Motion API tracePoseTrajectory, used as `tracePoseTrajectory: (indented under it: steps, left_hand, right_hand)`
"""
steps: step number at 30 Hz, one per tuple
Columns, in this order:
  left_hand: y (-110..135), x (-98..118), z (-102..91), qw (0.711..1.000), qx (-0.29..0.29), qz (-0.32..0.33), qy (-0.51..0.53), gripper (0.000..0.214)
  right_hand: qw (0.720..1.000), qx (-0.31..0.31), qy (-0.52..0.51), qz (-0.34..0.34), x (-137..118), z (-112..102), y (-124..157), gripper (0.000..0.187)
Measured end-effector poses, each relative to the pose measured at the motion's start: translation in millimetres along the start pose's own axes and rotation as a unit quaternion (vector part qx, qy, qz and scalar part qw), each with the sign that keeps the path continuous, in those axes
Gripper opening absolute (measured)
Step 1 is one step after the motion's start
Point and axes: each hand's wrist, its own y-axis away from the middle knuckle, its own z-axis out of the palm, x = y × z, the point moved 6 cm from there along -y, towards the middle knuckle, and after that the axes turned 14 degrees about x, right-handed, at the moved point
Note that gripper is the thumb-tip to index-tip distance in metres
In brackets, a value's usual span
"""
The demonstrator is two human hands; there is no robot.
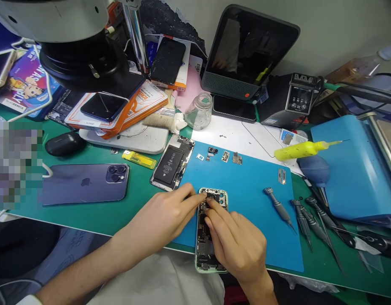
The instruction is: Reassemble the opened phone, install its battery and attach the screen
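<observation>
An opened pale green phone body (204,250) lies on a blue work mat (252,182) at the table's front edge, its circuit boards exposed. My left hand (163,216) reaches in from the left, fingers pinched at the phone's upper end. My right hand (236,241) lies over the phone's middle, its fingertips pressed together at the same spot near the top. What the fingers pinch is too small to make out. Small removed parts (225,156) lie in a row at the mat's far edge.
A detached screen with battery (172,163) lies left of the mat. A purple phone (85,183) rests face down further left. Screwdrivers (279,208) and tweezers (322,231) lie at right, beside a yellow bottle (301,149), blue blower (314,169) and glass jar (199,111). A microscope head (74,46) overhangs at upper left.
</observation>
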Motion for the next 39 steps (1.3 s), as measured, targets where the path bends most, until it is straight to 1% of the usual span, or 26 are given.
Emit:
tracePoseTrajectory:
  steps: [4, 6, 9, 12, 16, 20, 22, 25, 27, 30, 32, 36, 39]
  left_hand:
    - [3.8, 0.2, -7.4, 0.994, 0.096, 0.008, 0.05, 0.025]
    - [6.0, -2.2, -12.0, 0.988, 0.142, -0.01, 0.064, 0.023]
    - [7.5, -6.0, -17.6, 0.979, 0.184, -0.042, 0.077, 0.018]
    - [6.3, -7.0, -19.5, 0.976, 0.193, -0.051, 0.087, 0.018]
    - [5.1, -7.8, -17.9, 0.976, 0.186, -0.054, 0.096, 0.018]
    - [5.3, -9.4, -15.9, 0.977, 0.178, -0.062, 0.098, 0.018]
    - [5.0, -9.5, -15.3, 0.978, 0.172, -0.064, 0.099, 0.019]
    - [4.4, -8.7, -14.6, 0.98, 0.159, -0.063, 0.101, 0.018]
    - [4.1, -8.2, -14.0, 0.981, 0.152, -0.063, 0.1, 0.018]
    - [4.5, -8.0, -12.6, 0.983, 0.142, -0.062, 0.098, 0.019]
    - [5.3, -8.0, -11.9, 0.984, 0.138, -0.059, 0.096, 0.02]
    - [6.2, -7.6, -10.8, 0.986, 0.135, -0.056, 0.084, 0.019]
    - [4.1, -3.9, -7.3, 0.991, 0.122, -0.035, 0.039, 0.024]
  right_hand:
    - [0.997, -0.038, 0.033, -0.06, -5.9, 0.1, -0.5, 0.019]
    - [0.994, -0.058, 0.04, -0.088, -9.0, -0.7, -2.4, 0.021]
    - [0.988, -0.083, 0.054, -0.121, -12.9, -1.9, -6.1, 0.022]
    - [0.979, -0.117, 0.078, -0.146, -16.8, -1.0, -8.8, 0.024]
    - [0.964, -0.163, 0.119, -0.173, -23.6, 2.0, -12.5, 0.035]
    - [0.962, -0.172, 0.115, -0.179, -27.3, 5.3, -17.7, 0.035]
    - [0.966, -0.168, 0.099, -0.17, -25.4, 6.9, -20.5, 0.033]
    - [0.974, -0.16, 0.076, -0.139, -17.9, 7.3, -24.5, 0.034]
    - [0.98, -0.15, 0.061, -0.119, -14.1, 5.2, -24.9, 0.03]
    - [0.987, -0.115, 0.027, -0.111, -16.2, -3.4, -18.5, 0.018]
    - [0.991, -0.093, -0.002, -0.096, -18.1, -10.9, -10.6, 0.015]
    - [0.998, -0.038, -0.046, -0.013, -8.3, -24.2, 0.6, 0.016]
    - [0.997, -0.013, -0.045, 0.063, 6.5, -22.6, 2.6, 0.016]
